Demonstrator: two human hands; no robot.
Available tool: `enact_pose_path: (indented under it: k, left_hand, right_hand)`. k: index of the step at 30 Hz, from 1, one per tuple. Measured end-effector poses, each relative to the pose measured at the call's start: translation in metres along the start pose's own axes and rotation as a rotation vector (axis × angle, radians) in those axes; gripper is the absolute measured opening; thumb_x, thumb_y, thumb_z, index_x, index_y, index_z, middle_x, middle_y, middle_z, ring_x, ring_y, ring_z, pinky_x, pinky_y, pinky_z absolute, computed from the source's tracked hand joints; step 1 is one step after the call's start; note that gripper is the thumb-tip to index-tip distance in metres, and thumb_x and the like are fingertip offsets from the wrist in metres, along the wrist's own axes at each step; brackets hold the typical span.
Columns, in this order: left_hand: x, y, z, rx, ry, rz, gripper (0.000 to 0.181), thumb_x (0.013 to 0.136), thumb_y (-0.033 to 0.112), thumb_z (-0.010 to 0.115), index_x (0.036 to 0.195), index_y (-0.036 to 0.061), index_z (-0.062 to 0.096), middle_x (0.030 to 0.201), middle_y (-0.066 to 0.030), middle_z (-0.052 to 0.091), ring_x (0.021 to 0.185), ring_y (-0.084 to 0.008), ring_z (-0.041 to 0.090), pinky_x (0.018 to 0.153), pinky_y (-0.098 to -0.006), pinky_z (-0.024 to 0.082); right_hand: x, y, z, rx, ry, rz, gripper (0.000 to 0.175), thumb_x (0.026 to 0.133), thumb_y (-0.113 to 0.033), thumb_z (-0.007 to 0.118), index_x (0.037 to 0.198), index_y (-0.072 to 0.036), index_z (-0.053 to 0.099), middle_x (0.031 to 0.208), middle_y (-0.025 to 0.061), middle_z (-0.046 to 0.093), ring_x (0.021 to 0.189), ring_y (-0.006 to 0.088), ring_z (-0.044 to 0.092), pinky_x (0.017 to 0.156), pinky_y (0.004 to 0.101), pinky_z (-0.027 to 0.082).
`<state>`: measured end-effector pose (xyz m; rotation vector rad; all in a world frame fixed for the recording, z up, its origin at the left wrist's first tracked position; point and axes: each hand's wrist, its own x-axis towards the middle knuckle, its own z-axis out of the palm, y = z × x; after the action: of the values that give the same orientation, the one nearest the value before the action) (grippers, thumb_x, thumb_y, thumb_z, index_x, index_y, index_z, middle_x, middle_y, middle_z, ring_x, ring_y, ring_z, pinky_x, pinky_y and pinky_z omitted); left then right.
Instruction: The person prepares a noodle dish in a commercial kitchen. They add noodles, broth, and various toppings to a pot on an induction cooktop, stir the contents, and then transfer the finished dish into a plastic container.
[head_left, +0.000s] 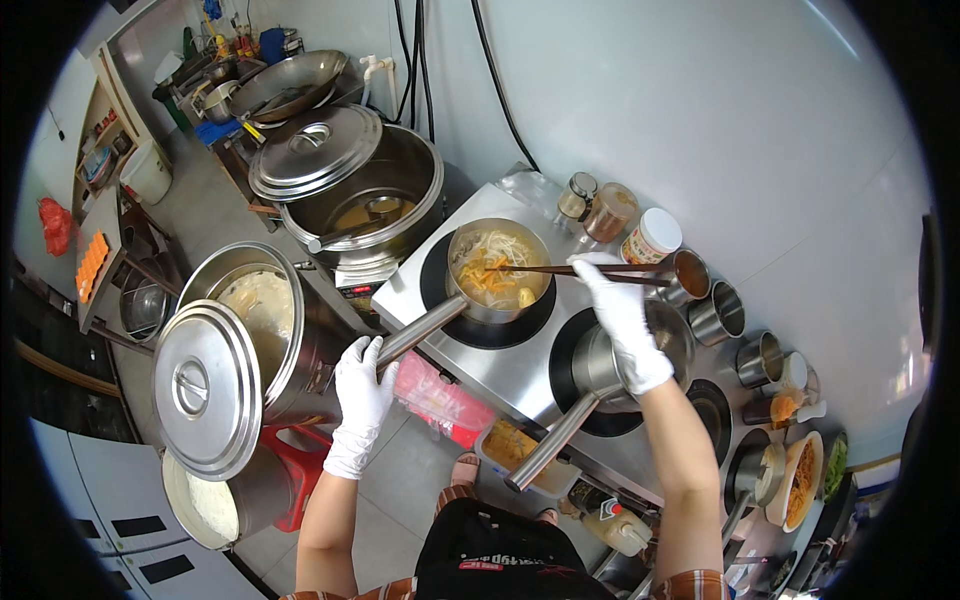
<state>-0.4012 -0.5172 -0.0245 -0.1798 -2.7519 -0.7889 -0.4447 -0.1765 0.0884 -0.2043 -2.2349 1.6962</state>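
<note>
My gloved left hand (365, 394) grips the steel handle (421, 331) of a saucepan (459, 298) standing on the far-left burner. Inside the pan lies a noodle soup (499, 274) with pale noodles, orange shreds and broth. In my gloved right hand (619, 319) is a pair of long brown chopsticks (570, 271), their tips in the soup. Beneath my right forearm and hand, a second steel saucepan (590, 364) sits on the middle burner, its handle pointing towards me; my hand hides part of the pans there.
Two large steel stockpots (300, 352) (431, 180) with tilted lids stand to the left. Along the wall are a white-lidded jar (660, 231) and several steel canisters (716, 311). Below the stove's front edge sits a plastic tub (517, 454). At right are another saucepan (766, 476) and a food tray (802, 480).
</note>
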Motion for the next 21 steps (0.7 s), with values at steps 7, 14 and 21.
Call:
enact_pose_path:
  k: [7,14,21]
  left_hand:
    - [-0.003,-0.003,0.003,-0.016,0.007,0.008,0.05,0.075,0.017,0.071,0.12,0.002,0.057,0.12,-0.0178,0.054,0.11,-0.0337,0.051,0.094,-0.041,0.039]
    - [-0.001,-0.009,0.004,-0.034,0.009,0.038,0.05,0.076,0.018,0.071,0.121,0.0012,0.056,0.12,-0.0188,0.054,0.109,-0.0343,0.051,0.094,-0.0415,0.04]
    - [0.002,-0.01,0.004,-0.032,-0.003,0.051,0.05,0.077,0.019,0.07,0.121,0.0004,0.055,0.12,-0.0188,0.054,0.109,-0.0344,0.051,0.094,-0.0413,0.04]
  right_hand:
    - [0.0,-0.062,-0.033,-0.136,-0.059,0.114,0.01,0.084,-0.009,0.068,0.089,-0.001,0.068,0.086,0.0037,0.068,0.08,0.0118,0.062,0.077,0.0267,0.05]
    - [-0.011,-0.032,-0.009,-0.253,-0.208,-0.011,0.012,0.086,-0.012,0.066,0.086,0.0,0.066,0.083,0.0051,0.067,0.081,0.0133,0.061,0.075,0.0274,0.049]
    - [-0.044,-0.033,0.006,-0.873,-0.977,-0.686,0.02,0.077,-0.008,0.058,0.096,-0.003,0.063,0.108,0.0122,0.063,0.096,0.0284,0.063,0.078,0.0315,0.053]
